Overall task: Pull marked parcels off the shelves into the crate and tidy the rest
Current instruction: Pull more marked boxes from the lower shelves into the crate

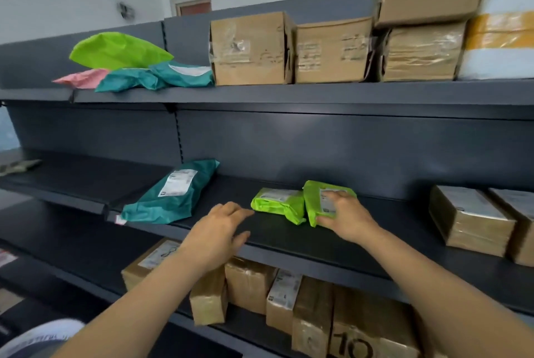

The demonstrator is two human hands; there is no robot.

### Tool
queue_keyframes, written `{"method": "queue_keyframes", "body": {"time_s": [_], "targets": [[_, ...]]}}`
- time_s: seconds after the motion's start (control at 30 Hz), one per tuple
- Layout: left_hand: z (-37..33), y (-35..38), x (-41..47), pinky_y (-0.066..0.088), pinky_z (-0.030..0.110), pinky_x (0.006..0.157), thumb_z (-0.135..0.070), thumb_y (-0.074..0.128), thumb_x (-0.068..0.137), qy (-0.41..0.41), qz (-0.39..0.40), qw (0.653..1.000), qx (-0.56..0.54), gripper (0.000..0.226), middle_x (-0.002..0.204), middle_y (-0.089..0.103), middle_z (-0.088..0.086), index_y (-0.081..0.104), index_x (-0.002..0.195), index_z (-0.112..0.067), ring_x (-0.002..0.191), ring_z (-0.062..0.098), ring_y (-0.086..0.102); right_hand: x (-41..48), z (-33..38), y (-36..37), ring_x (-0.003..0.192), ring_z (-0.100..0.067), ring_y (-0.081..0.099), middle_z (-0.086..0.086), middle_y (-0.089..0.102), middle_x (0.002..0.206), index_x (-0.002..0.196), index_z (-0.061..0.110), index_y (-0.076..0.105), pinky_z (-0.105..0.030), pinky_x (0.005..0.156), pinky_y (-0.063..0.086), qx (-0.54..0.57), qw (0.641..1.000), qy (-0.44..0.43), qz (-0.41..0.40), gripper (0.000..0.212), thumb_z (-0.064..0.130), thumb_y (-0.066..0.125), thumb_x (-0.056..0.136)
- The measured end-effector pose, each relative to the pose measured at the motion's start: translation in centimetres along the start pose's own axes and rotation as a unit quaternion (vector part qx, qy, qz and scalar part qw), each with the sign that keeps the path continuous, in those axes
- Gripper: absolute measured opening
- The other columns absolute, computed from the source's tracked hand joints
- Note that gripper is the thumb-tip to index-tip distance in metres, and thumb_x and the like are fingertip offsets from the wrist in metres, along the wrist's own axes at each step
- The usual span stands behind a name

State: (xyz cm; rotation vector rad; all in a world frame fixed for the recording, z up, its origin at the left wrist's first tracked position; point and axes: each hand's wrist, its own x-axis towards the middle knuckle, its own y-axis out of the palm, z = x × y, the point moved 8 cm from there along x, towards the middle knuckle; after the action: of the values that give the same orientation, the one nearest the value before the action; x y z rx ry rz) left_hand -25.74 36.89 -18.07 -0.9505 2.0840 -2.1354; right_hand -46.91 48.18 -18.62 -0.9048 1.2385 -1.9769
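right grip (345, 220) clamps lime-green mailer (313, 198) on middle shelf (277, 234); left grip (221, 226) open, hovering beside. check label (328, 195) for a mark first, else slide flush against neighbouring lime mailer (274, 203).

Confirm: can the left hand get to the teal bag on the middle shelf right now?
Probably yes. The left hand is open at the front of the shelf; the teal bag lies just to its left on the same shelf, bare shelf between, nothing stacked on it.
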Motion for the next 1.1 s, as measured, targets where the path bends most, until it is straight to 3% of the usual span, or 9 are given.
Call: {"method": "queue_keyframes", "body": {"time_s": [0.13, 0.23, 0.3, 0.43, 0.53, 0.73, 0.9, 0.97, 1.1], "targets": [[0.7, 3.3, 4.1, 0.04, 0.035, 0.101, -0.04, 0.051, 0.093, 0.017, 0.026, 0.999, -0.012, 0.052, 0.138, 0.04, -0.006, 0.037, 0.142, -0.029, 0.125, 0.017, 0.039, 3.8, -0.9, 1.5, 0.143, -0.026, 0.019, -0.002, 0.025, 0.155, 0.148, 0.029, 0.023, -0.048, 0.113, 0.022, -0.04, 0.999, 0.01, 0.013, 0.082, 0.06, 0.058, 0.081], [1.0, 5.5, 7.5, 0.035, 0.036, 0.107, -0.04, 0.052, 0.093, 0.041, 0.036, 0.998, -0.037, 0.056, 0.145, 0.035, -0.003, 0.034, 0.144, -0.029, 0.13, 0.021, 0.035, 5.5, -1.4, 3.7, 0.146, -0.027, -0.003, 0.008, 0.005, 0.159, 0.149, 0.042, 0.007, -0.059, 0.112, 0.007, -0.068, 0.994, 0.023, 0.077, 0.086, 0.072, 0.048, 0.079], [1.3, 7.2, 9.8, 0.026, 0.036, 0.112, -0.041, 0.053, 0.092, 0.057, 0.045, 0.996, -0.058, 0.058, 0.149, 0.033, 0.002, 0.033, 0.145, -0.027, 0.135, 0.024, 0.032, 5.8, -2.4, 5.2, 0.146, -0.026, -0.008, 0.011, -0.003, 0.159, 0.147, 0.046, 0.007, -0.064, 0.11, 0.005, -0.084, 0.988, 0.049, 0.121, 0.083, 0.076, 0.043, 0.079], [2.1, 11.9, 13.4, 0.02, 0.039, 0.116, -0.047, 0.05, 0.092, 0.028, 0.117, 0.986, -0.112, 0.059, 0.154, 0.026, 0.005, 0.03, 0.145, -0.031, 0.14, 0.028, 0.024, 4.6, -4.4, 5.6, 0.146, -0.025, -0.009, 0.014, -0.001, 0.158, 0.146, 0.046, 0.018, -0.066, 0.11, 0.001, -0.102, 0.984, 0.081, 0.123, 0.073, 0.069, 0.047, 0.083], [1.2, 14.8, 14.9, 0.017, 0.037, 0.117, -0.044, 0.042, 0.097, 0.036, 0.187, 0.979, -0.079, 0.057, 0.157, 0.019, 0.004, 0.022, 0.148, -0.031, 0.142, 0.029, 0.019, 3.3, -6.6, 3.9, 0.146, -0.024, -0.003, 0.013, 0.007, 0.157, 0.144, 0.045, 0.025, -0.064, 0.111, 0.006, -0.112, 0.982, 0.118, 0.091, 0.068, 0.064, 0.051, 0.084], [-4.2, 14.8, 15.4, 0.025, 0.041, 0.113, -0.046, 0.036, 0.098, 0.114, 0.198, 0.971, -0.068, 0.056, 0.158, 0.014, 0.0, 0.015, 0.149, -0.034, 0.14, 0.03, 0.016, 1.4, -9.9, 1.0, 0.146, -0.021, 0.003, 0.008, 0.014, 0.157, 0.147, 0.038, 0.021, -0.062, 0.111, 0.009, -0.151, 0.968, 0.2, 0.031, 0.073, 0.061, 0.051, 0.085], [-4.0, 11.9, 15.1, 0.029, 0.041, 0.11, -0.051, 0.041, 0.094, 0.118, 0.189, 0.972, -0.072, 0.072, 0.159, 0.009, -0.003, 0.005, 0.152, -0.026, 0.138, 0.028, 0.015, 4.2, -3.3, 0.1, 0.143, -0.015, 0.017, 0.007, 0.025, 0.153, 0.146, 0.03, 0.029, -0.049, 0.115, 0.015, -0.104, 0.986, 0.11, -0.065, 0.063, 0.047, 0.053, 0.09], [-1.2, 9.9, 15.2, 0.028, 0.042, 0.111, -0.049, 0.043, 0.094, 0.1, 0.155, 0.981, -0.053, 0.073, 0.158, 0.01, -0.003, 0.007, 0.152, -0.022, 0.139, 0.026, 0.014, 5.9, 0.4, 1.1, 0.143, -0.014, 0.018, 0.008, 0.027, 0.152, 0.145, 0.03, 0.03, -0.044, 0.115, 0.016, -0.093, 0.992, 0.059, -0.062, 0.059, 0.046, 0.051, 0.092], [7.9, 6.3, 14.1, 0.029, 0.042, 0.11, -0.046, 0.044, 0.095, 0.03, 0.093, 0.995, -0.022, 0.066, 0.155, 0.018, -0.004, 0.017, 0.15, -0.022, 0.138, 0.023, 0.018, 8.6, 6.4, 5.6, 0.145, -0.017, 0.01, 0.008, 0.019, 0.155, 0.147, 0.033, 0.026, -0.048, 0.117, 0.01, -0.071, 0.997, 0.013, 0.005, 0.059, 0.047, 0.048, 0.093]]}}
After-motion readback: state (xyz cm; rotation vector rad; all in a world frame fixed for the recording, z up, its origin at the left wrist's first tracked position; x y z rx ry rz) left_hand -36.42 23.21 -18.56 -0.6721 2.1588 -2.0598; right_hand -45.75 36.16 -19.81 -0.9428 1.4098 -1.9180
